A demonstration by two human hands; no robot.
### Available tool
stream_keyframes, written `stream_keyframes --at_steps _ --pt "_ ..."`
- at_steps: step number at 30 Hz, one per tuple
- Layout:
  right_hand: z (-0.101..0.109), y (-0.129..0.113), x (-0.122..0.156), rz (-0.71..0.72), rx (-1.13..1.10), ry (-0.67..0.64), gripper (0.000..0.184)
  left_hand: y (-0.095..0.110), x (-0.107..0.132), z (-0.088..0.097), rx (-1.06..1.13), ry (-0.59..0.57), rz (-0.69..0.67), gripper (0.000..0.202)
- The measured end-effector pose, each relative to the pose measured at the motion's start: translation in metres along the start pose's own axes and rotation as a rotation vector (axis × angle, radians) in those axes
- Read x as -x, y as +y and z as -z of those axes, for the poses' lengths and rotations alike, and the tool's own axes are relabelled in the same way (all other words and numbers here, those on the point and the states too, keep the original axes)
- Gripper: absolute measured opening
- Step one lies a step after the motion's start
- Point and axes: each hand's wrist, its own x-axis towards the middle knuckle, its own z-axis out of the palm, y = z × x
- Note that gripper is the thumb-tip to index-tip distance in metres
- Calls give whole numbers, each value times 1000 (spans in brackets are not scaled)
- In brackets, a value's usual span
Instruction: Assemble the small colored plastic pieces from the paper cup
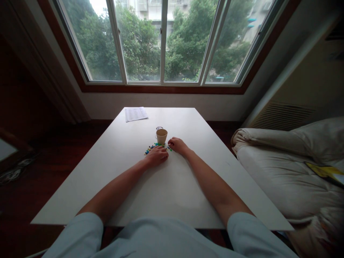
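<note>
A beige cup (161, 137) stands upright near the middle of the white table. Small coloured pieces (149, 148), blue, green and yellow, lie scattered at its near side; they are too small to name. My left hand (158, 155) rests palm down at the near edge of these pieces, its fingers bent and pointing right, and what is under them is hidden. To the right of the cup, my right hand (177, 144) has its fingers curled close together beside a few pieces. Something small and pale shows at its fingertips, too small to make out.
Behind the cup lies a small dark looped item (159, 128). Printed paper sheets (135, 114) are at the table's far left corner. A pale sofa (268, 165) stands along the right side of the white table (188, 123), and a window is beyond.
</note>
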Motion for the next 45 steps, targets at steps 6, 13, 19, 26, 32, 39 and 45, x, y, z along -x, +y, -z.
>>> stream_keyframes --at_steps 6,13,19,26,32,39,45 --pt "-3 0 -1 31 14 18 19 -1 -1 -1 0 11 0 16" --pt "-6 5 0 25 -32 76 17 -1 1 2 -30 30 53 17" --pt "1 6 -2 -6 -117 227 15 -4 2 3 -61 79 170 18" --pt "21 -16 -16 59 -320 584 13 -11 4 3 -77 123 287 15" --pt "29 -41 -30 96 -384 612 12 -15 5 1 -75 144 310 16" --pt "22 -46 -36 58 -355 579 15 -17 6 -1 -80 141 321 18" --pt "26 -28 -30 41 -332 620 20 -18 6 -3 -63 143 326 15"
